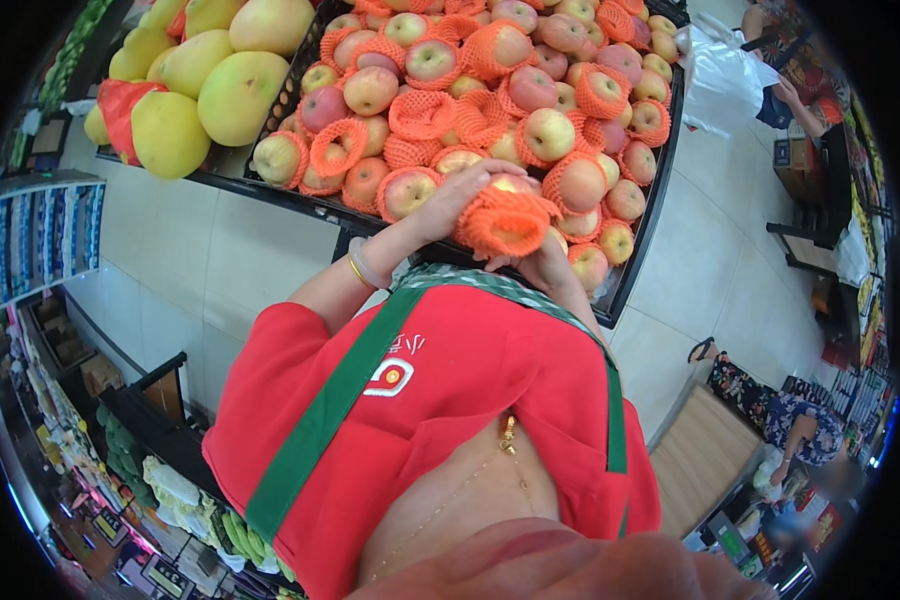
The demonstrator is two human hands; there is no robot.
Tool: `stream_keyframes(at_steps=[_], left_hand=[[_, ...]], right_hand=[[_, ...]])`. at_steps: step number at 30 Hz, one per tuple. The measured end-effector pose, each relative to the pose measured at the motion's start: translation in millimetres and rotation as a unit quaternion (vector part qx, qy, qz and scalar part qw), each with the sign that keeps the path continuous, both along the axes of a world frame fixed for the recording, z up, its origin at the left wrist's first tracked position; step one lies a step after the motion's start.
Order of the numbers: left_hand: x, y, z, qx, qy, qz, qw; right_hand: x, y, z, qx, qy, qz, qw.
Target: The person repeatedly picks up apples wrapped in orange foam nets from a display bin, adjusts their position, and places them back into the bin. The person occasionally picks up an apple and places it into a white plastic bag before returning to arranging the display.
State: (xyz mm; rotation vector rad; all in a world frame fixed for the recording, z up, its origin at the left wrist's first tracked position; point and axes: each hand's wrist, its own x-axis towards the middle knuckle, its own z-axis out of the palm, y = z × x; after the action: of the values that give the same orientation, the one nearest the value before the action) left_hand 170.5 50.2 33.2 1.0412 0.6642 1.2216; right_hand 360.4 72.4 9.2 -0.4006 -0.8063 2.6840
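Observation:
An apple (511, 184) partly wrapped in an orange foam net sleeve (510, 225) is held between both hands, over the near edge of the apple display. My left hand (461, 196), with bangles on its wrist, curls over the far side of the apple. Lower down at the right, my right hand (544, 264) supports the sleeve from beneath; part of its fingers is hidden behind the net. Beyond the hands lie many red-yellow apples (550, 135), some in orange nets. Empty-looking foam net sleeves (422, 115) rest among them.
A black crate rim (649, 247) borders the apples. Large yellow-green pomelos (244, 97) are piled to the left. Clear plastic bags (724, 75) hang at the right corner. Other people stand at the right, one in a floral top (802, 427) near a wooden surface (705, 461).

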Motion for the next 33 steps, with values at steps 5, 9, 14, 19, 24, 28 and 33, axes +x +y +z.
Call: stream_keyframes(at_steps=[5, 9, 14, 19, 24, 28, 33], left_hand=[[14, -2, 5, 0.139, 0.236, 0.066, 0.960], [-6, 7, -12, 0.126, 0.361, 0.146, 0.912], [-67, 16, -36, 0.141, 0.661, 0.281, 0.681], [-97, 19, -51, 0.125, 0.713, 0.298, 0.622], [-102, 17, -38, 0.031, 0.539, 0.432, 0.722], [-117, 5, -24, -0.013, 0.452, 0.481, 0.751], [-131, 3, -18, 0.013, 0.378, 0.540, 0.752]], right_hand=[[8, -6, -9, -0.141, 0.087, -0.147, 0.975], [2, 11, -9, -0.028, -0.021, -0.246, 0.969], [-23, 55, 10, 0.304, -0.263, -0.319, 0.858], [-64, 86, 9, 0.658, -0.305, -0.338, 0.600], [-87, 100, 1, 0.764, -0.296, -0.311, 0.482], [-97, 95, -1, 0.759, -0.273, -0.312, 0.502], [-134, 88, 4, 0.803, -0.200, -0.256, 0.500]])
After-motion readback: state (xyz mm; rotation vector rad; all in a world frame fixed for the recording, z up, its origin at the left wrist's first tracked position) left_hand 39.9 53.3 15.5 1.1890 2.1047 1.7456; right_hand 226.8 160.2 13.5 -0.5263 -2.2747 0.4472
